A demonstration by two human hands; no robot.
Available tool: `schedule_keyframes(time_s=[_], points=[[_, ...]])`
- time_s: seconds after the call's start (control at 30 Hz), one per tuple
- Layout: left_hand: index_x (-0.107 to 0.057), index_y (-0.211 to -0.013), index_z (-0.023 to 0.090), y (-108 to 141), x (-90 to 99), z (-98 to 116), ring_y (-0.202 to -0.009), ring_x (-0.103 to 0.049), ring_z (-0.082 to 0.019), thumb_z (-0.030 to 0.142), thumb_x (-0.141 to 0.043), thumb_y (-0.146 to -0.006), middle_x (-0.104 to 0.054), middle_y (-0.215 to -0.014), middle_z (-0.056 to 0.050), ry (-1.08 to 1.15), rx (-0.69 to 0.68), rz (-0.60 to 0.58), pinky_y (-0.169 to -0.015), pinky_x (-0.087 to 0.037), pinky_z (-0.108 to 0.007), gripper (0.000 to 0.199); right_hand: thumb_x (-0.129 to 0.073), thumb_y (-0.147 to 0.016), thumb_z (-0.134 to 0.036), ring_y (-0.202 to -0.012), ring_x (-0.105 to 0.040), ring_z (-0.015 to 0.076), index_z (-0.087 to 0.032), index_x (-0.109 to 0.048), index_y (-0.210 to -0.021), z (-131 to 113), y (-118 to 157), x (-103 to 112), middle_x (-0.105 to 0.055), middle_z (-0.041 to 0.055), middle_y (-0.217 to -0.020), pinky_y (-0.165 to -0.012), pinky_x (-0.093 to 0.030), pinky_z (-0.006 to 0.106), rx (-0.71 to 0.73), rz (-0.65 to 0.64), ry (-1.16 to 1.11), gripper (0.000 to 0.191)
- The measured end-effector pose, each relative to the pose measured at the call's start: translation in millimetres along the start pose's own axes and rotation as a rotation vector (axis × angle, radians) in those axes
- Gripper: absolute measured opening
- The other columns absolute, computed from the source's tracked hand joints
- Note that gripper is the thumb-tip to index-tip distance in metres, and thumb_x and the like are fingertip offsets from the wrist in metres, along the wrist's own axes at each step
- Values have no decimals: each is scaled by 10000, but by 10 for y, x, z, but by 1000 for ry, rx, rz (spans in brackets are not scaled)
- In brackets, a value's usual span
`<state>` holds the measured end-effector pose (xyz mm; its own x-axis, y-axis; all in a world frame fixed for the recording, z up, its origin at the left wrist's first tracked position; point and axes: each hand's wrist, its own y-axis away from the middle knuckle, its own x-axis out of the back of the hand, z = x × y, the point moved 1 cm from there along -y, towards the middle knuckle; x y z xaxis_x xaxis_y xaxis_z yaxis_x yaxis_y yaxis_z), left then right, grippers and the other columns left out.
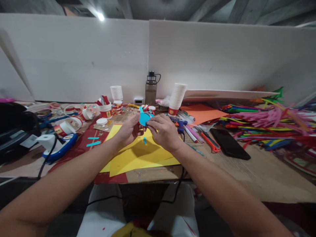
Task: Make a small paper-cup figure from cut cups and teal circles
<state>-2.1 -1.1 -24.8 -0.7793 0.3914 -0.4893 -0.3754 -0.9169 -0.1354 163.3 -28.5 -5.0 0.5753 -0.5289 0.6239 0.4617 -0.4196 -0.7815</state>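
Observation:
Between my two hands, above the yellow paper, is a round blue paper disc with a narrow blue strip sticking up at its top. My left hand grips the disc's left edge, thumb near the strip. On the other side my right hand has its fingers pinched at the disc's right edge. A small blue scrap lies on the yellow paper below. Blue paper strips rest on the dark red surface to the left.
Stacked paper cups, a water bottle and a glue gun stand or lie beyond my hands. To the right are an orange cutter, a black phone and pipe cleaners. A blue-and-white power strip sits left. A black cable hangs over the edge.

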Motion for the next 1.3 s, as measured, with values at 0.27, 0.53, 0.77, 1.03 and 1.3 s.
schedule_keyframes(time_s=[0.27,0.53,0.77,1.03,1.3], points=[[-588,-931,163,9,-37,6,-563,-542,-62,528,-781,-674,-617,-714,25,26,-19,2,-500,-390,-173,486,-540,-926,-212,-860,-564,203,-203,-733,-911,4,14,-17,-723,68,-944,-797,-484,355,6,60,-35,194],[-619,-884,143,-13,-29,-3,-559,-549,-76,526,-816,-619,-628,-698,11,67,-37,-7,-514,-436,-189,506,-543,-913,-201,-860,-590,198,-190,-717,-872,-29,8,11,-713,74,-933,-787,-465,352,-16,53,1,179],[-623,-865,130,-20,-51,2,-554,-559,-86,493,-827,-619,-634,-683,0,92,-32,-2,-512,-454,-197,483,-553,-892,-180,-843,-628,172,-177,-700,-845,-26,8,7,-696,71,-902,-770,-487,294,-28,87,-80,154],[-631,-833,128,-33,-24,-13,-575,-586,-93,493,-857,-561,-669,-696,-13,92,-30,-12,-531,-484,-200,508,-511,-902,-184,-795,-618,152,-167,-662,-842,-60,0,51,-646,69,-862,-700,-485,259,-114,63,-111,164],[-665,-903,162,-57,55,-76,-627,-620,-93,517,-785,-671,-711,-815,-22,110,-3,-61,-567,-512,-192,441,-471,-887,-138,-824,-611,163,-161,-629,-819,-65,-46,135,-640,88,-859,-727,-496,270,-73,131,-57,173]])
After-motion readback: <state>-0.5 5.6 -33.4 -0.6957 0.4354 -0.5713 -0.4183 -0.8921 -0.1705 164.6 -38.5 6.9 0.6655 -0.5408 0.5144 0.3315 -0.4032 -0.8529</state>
